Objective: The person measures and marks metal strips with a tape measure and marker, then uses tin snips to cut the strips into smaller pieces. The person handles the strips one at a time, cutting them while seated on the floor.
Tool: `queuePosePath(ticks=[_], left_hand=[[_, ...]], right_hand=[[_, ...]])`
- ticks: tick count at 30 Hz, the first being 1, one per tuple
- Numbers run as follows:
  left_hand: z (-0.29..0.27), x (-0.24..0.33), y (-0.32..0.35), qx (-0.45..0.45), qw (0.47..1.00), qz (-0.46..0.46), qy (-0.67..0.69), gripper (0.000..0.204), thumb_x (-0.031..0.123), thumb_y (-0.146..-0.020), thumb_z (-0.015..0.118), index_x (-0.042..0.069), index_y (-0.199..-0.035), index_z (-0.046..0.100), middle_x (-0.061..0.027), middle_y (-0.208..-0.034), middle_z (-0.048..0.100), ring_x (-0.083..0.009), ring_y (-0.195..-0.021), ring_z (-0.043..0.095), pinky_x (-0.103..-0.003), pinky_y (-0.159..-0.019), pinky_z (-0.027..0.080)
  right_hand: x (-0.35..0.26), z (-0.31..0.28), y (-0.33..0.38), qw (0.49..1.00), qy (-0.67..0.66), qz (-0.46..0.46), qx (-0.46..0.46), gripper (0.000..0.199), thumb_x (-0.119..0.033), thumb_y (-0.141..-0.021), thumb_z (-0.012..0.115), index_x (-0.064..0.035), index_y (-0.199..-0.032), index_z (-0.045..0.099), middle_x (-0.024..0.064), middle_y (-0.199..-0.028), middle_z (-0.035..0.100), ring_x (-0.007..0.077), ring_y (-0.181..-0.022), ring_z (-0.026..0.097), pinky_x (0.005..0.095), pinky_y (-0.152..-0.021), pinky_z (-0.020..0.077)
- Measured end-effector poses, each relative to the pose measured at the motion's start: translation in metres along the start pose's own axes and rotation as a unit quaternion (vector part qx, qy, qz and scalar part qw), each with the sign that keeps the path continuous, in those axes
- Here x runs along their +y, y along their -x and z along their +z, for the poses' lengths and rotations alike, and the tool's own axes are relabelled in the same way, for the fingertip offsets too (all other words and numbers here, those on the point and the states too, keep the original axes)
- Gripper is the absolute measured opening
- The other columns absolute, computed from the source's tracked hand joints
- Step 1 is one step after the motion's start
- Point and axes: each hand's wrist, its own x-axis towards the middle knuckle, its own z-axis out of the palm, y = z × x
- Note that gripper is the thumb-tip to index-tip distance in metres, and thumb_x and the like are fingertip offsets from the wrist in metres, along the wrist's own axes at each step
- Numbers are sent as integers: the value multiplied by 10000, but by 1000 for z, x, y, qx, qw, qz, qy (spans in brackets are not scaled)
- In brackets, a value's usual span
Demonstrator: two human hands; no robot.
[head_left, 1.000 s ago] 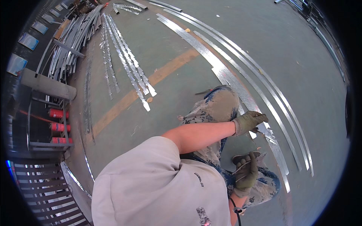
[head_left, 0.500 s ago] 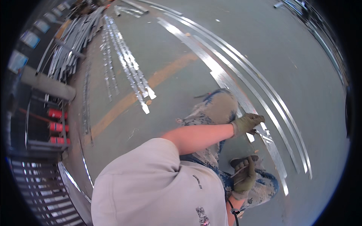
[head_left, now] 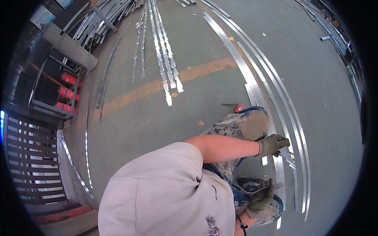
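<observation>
Closed in a green-brown work glove, my left hand (head_left: 274,144) grips a few short, thin silver metal pieces (head_left: 288,158) that stick out below its fingers. It is over the long flat metal strips (head_left: 252,92) on the floor, just beyond my knee in camouflage trousers. My right hand (head_left: 262,200), gloved too, is lower down by my shoe (head_left: 251,183), its fingers partly curled. A thin greyish thing shows at its fingertips, but its kind is unclear. A small red object (head_left: 239,107) with a dark slender part lies beside my knee.
More shiny strips (head_left: 160,55) lie farther off across a faded orange floor line (head_left: 204,69). At the left are a rack with red cylinders (head_left: 67,93), a slatted brown bench (head_left: 35,161) and a pile of metal lengths (head_left: 104,21). More lengths lie along the right edge (head_left: 334,29).
The whole view has shifted, and the red object beside my knee now shows. My left hand still grips the silver pieces. My right hand has moved nearer to the long strips.
</observation>
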Motion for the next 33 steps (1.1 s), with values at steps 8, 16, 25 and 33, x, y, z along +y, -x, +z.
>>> queuePosePath(ticks=[8, 16, 25, 33], left_hand=[[-2, 11, 7, 11, 1000, 14, 23, 357, 373, -1048, 624, 97, -1259, 705, -47, -1108, 712, -148, -894, 699, -270, -731, 633], [-1, 8, 2, 17, 999, 10, 27, 356, 354, -1058, 609, 96, -1286, 700, -38, -1183, 694, -138, -963, 684, -276, -799, 629], [1, 17, 0, 66, 996, 15, 50, 430, 384, -1085, 551, 74, -1368, 644, -26, -1292, 666, -118, -1161, 633, -289, -898, 609], [6, 40, 3, 120, 992, -19, 25, 451, 388, -1094, 539, 86, -1422, 604, 11, -1268, 656, -79, -1131, 603, -296, -930, 578]], right_hand=[[-45, -34, -35, 998, 19, -17, -59, 387, -275, -1064, 569, -47, -1368, 643, 18, -1118, 586, 131, -946, 557, 291, -851, 464], [-101, -46, -96, 988, 67, -86, -106, 449, -335, -1061, 567, -47, -1401, 621, 1, -1136, 547, 117, -956, 501, 292, -867, 414], [-87, 10, -113, 996, 77, -42, 3, 431, -288, -1064, 520, -82, -1430, 617, 5, -1131, 539, 142, -995, 519, 318, -889, 431], [-84, 43, -139, 995, 91, 7, -47, 450, -280, -1074, 498, -71, -1465, 575, 19, -1169, 561, 139, -995, 555, 308, -889, 452]])
